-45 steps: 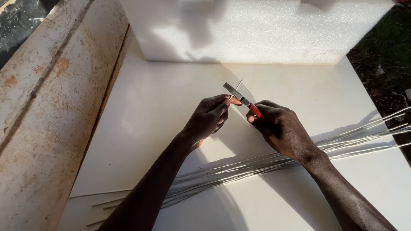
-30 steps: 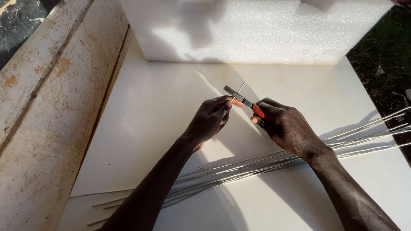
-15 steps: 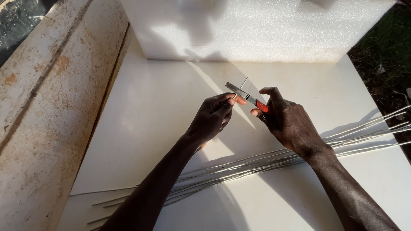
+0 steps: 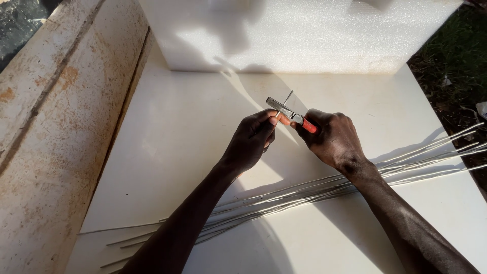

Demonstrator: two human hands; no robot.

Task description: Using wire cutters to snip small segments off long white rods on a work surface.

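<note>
Right grip first: the right hand [image 4: 332,137] is wrapped tight around the red handles of one pair of small metal pliers [image 4: 291,115], fingers fully curled, and the steel nose points up and to the left toward the other hand. Left hand [image 4: 251,142] is closed too, thumb and fingertips pinched together right at the plier nose, and they have hold of one short thin silver wire piece [image 4: 287,98] that sticks up at a slant just above the jaws. Whether the jaws are actually biting that wire, I cannot tell from here; the two meet at the same spot. Both hands hover above the middle of the one flat white table [image 4: 167,152], knuckles nearly touching each other.

Below the wrists lies a loose bundle of long thin silver metal rods [image 4: 304,195], running from the lower left corner out past the right edge. They overlap too much for a clean count, though at least six separate ends fan out on each side. Both forearms cross over that bundle.

At the far edge sits one large white foam block [image 4: 304,35], touching the table. Off to the left runs one rusty, pale painted metal beam [image 4: 45,132], lying alongside the table. Dark ground with grass [image 4: 456,56] shows at the upper right.
</note>
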